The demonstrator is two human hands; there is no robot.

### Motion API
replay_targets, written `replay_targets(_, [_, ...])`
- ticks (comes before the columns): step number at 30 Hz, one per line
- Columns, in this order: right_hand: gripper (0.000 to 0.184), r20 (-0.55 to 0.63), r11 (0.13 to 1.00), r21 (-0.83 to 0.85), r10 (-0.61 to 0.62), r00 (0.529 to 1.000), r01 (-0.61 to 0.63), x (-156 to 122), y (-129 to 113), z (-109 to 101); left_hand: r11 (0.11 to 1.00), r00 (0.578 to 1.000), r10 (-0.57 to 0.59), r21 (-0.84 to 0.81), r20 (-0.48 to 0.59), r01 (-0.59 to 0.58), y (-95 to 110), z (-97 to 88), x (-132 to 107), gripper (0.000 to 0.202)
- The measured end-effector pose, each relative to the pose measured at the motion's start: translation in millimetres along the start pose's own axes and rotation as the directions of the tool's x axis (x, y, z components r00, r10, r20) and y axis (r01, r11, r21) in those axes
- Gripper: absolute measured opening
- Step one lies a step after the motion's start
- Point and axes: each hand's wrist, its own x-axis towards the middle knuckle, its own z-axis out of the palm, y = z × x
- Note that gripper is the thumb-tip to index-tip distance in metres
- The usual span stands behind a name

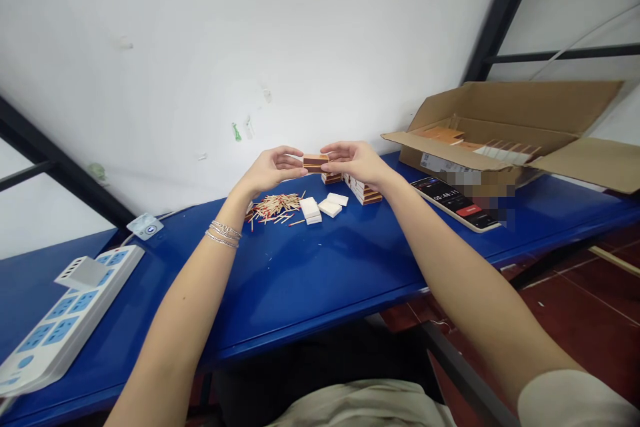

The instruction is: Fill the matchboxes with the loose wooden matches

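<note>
Both hands are raised over the back of the blue table (pixel 310 273), holding one small orange matchbox (pixel 315 161) between them. My left hand (pixel 273 170) pinches its left end and my right hand (pixel 355 160) grips its right end. Below them lie a loose pile of matchsticks (pixel 274 206), three white inner trays (pixel 320 206) and short stacks of orange matchboxes (pixel 365 191). Silver bracelets circle my left wrist.
An open cardboard box (pixel 505 137) with more matchboxes sits at the back right. A phone showing a timer (pixel 457 203) lies in front of it. A white power strip (pixel 60 317) rests at the left, a small white device (pixel 145 226) behind it. A white wall stands behind the table.
</note>
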Motion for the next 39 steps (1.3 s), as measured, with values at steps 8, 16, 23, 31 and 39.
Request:
replay_targets(8, [0.05,0.032,1.0,-0.004,-0.03,0.999,0.03,0.8,3.1,-3.0,0.997,0.999,0.044,-0.059,0.007,-0.044,-2.1,8.5,2.7,0.04])
replay_targets(16, [0.061,0.056,1.0,-0.004,-0.021,0.998,0.022,0.8,4.9,-4.2,0.998,0.999,0.014,-0.06,-0.045,-0.017,-7.2,4.6,5.0,0.037])
replay_targets(23, [0.056,-0.013,0.996,-0.085,-0.007,1.0,0.006,0.0,0.2,-8.7,0.994,0.994,0.028,-0.106,-0.103,-0.039,-10.8,-4.1,5.2,0.038])
replay_targets(31, [0.053,-0.026,0.999,-0.031,-0.028,0.999,0.027,2.7,4.3,-10.7,1.0,0.996,0.004,0.008,-0.091,-0.004,-9.5,-11.0,3.2,0.039])
replay_targets(39, [0.054,-0.018,0.991,-0.114,-0.072,0.997,0.07,5.3,12.0,-5.6,0.989,0.999,-0.02,0.148,-0.05,0.027,4.6,-4.5,-3.1,0.035])
